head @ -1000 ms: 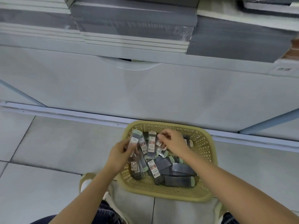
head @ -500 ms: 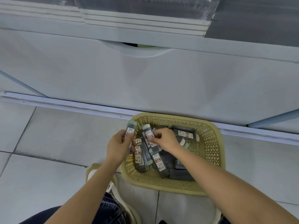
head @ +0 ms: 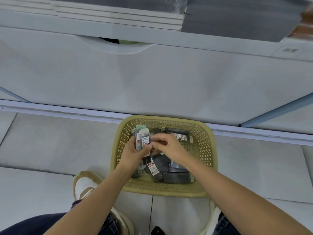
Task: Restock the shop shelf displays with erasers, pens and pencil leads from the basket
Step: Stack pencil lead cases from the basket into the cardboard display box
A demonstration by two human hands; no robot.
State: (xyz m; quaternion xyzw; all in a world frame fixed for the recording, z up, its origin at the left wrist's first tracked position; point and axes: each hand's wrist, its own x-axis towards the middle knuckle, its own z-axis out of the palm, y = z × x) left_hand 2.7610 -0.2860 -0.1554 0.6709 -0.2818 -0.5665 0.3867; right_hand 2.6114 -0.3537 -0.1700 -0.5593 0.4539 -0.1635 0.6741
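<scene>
A yellow perforated basket (head: 205,150) sits on the floor against the white shelf base. It holds several flat dark pencil lead cases (head: 176,177) with red-and-white labels. My left hand (head: 133,153) is over the basket's left side and grips a small bunch of upright lead cases (head: 143,138). My right hand (head: 169,146) is right beside it, fingers curled, pinching at the edge of that bunch; what its fingertips hold is partly hidden.
The white cabinet front (head: 152,78) with a curved cut-out handle rises behind the basket. Stacked grey and white flat packs (head: 118,12) lie on the shelf above. Grey floor tiles (head: 50,146) spread left; my shoes (head: 86,185) and knees are close below.
My left hand moved right over the basket and now holds more cases. My right hand brought a case to the bunch. The camera tilted slightly.
</scene>
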